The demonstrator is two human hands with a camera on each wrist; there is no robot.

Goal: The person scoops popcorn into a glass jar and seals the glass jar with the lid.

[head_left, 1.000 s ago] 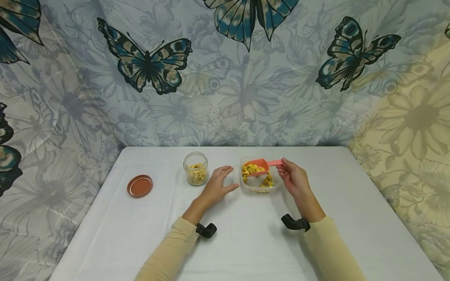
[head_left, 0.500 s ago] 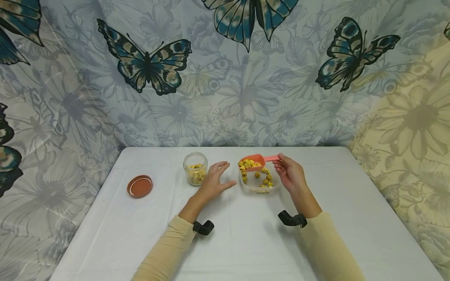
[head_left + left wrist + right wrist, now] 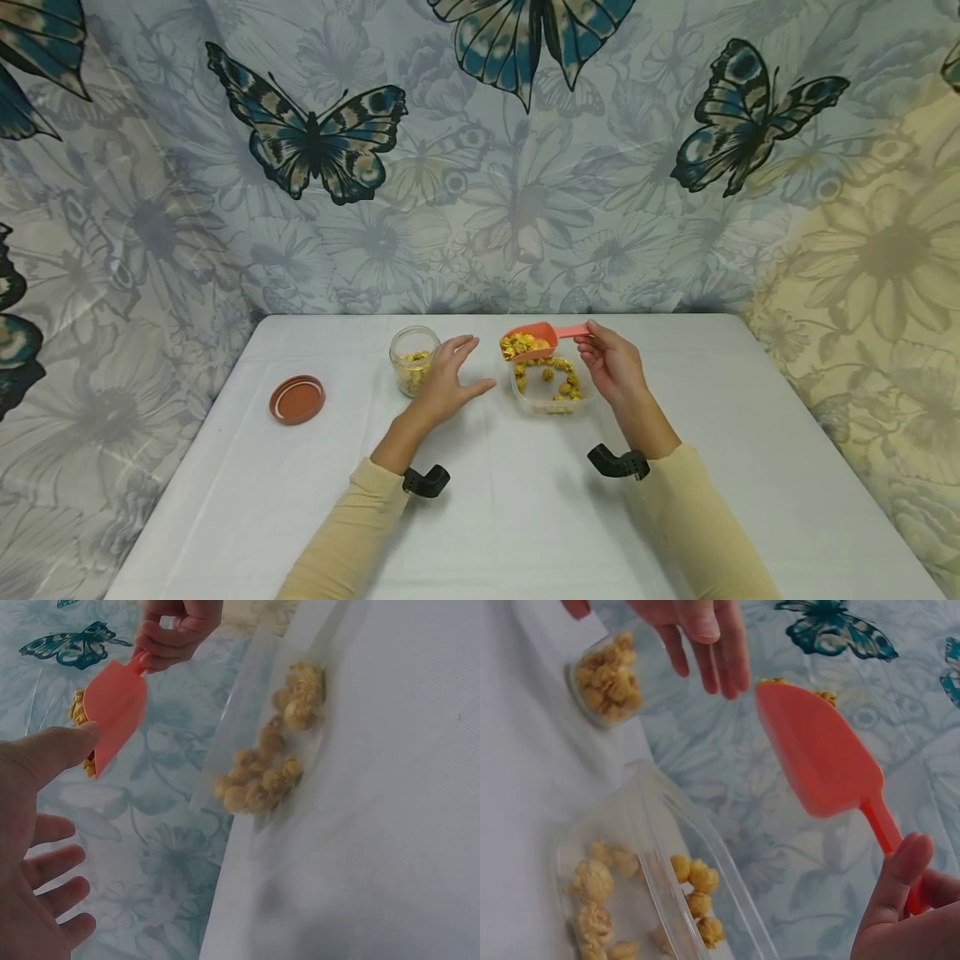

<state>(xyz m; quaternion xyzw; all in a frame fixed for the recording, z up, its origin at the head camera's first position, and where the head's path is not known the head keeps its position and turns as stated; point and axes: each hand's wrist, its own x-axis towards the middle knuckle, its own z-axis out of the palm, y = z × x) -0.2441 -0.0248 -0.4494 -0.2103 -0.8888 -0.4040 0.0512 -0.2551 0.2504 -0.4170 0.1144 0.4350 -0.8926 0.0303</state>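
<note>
My right hand (image 3: 617, 367) pinches the handle of a coral-red scoop (image 3: 821, 754). Caramel popcorn (image 3: 521, 344) fills the scoop, which is raised above the back left of a clear plastic container (image 3: 551, 407). Several popcorn pieces (image 3: 592, 907) lie along the inside of that container. My left hand (image 3: 442, 383) is held with fingers spread, holding nothing, beside a glass jar (image 3: 408, 340). In the head view it overlaps the jar's right side. The jar stands without a lid and is partly filled with popcorn (image 3: 609, 679).
A brown-red jar lid (image 3: 297, 400) lies on the left of the white-covered table (image 3: 495, 533). Behind the table hangs a butterfly-patterned cloth (image 3: 525, 250). Each wrist wears a black camera strap.
The scoop of popcorn has risen out of the container and shifted left, uncovering the pieces inside. My left hand has moved left and back, closer to the jar.
</note>
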